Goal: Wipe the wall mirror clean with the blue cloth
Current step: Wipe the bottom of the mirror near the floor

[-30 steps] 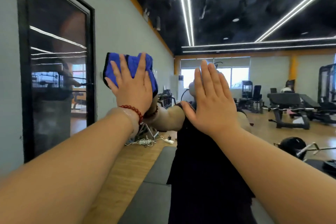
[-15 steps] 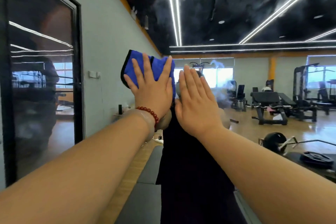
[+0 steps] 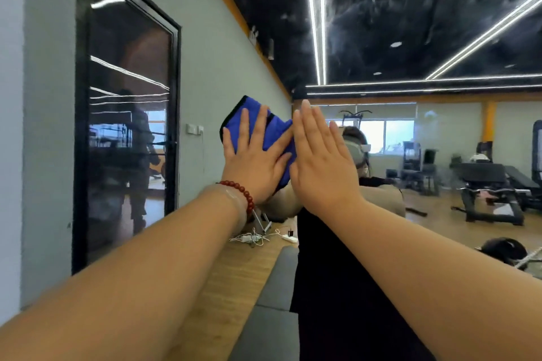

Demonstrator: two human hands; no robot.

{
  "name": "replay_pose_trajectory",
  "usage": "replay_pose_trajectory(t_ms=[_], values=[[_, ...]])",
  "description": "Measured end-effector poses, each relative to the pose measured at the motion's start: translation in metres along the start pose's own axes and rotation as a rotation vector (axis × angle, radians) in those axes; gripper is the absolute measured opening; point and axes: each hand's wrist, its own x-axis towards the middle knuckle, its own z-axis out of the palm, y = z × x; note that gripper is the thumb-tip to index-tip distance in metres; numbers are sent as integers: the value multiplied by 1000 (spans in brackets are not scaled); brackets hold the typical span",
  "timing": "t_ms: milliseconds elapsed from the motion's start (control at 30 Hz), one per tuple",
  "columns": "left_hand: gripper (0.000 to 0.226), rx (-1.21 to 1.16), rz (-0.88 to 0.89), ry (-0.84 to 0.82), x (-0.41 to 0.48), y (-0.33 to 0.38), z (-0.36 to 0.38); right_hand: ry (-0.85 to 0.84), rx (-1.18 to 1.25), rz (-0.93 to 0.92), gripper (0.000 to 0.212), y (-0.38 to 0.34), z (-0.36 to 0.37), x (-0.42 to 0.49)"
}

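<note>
bare forearms, red bead bracelet (image 3: 242,192)

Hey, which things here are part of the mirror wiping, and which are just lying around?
Job: cloth, mirror, left hand pressing the cloth, right hand flat on the glass.
Lying about: cables, bench, door, switch.

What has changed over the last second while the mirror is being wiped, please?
The left hand slid the blue cloth rightward across the mirror until it lies beside the right hand, the cloth now tilted. Unchanged: left palm pressing flat on the cloth, right hand open and flat at the glass.
</note>
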Motion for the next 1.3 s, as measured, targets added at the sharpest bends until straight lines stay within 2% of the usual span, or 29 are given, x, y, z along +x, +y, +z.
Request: replay_pose_trajectory(t_ms=[133, 233, 300, 433, 600, 767, 867, 1067, 1300], values=[[51, -147, -251, 49, 10, -25, -4, -65, 37, 6, 65, -26, 12, 16], [51, -167, -300, 70, 11, -21, -2, -142, 53, 14, 60, -38, 22, 20], [52, -149, -255, 74, 8, -24, 1, -129, 21, 11, 61, -40, 28, 19], [53, 67, 15, 94, 11, -60, -2, -43, -2, 16, 69, -41, 37, 18], [50, -107, -197, 186, 60, -42, -22, -20, 11, 6, 71, -41, 39, 18], [51, -21, -33, 214, 22, -41, 7, -6, 58, -26, 75, -38, 39, 13], [51, -9, -53, 169, 7, -46, 16, -13, 57, -58, 76, -37, 39, 9], [49, -107, -137, 252, 61, -28, -12, 37, 79, -19, 78, -39, 39, 12], [50, -43, 0, 247, 39, -38, 3, 32, 114, -70, 73, -31, 36, 16]])
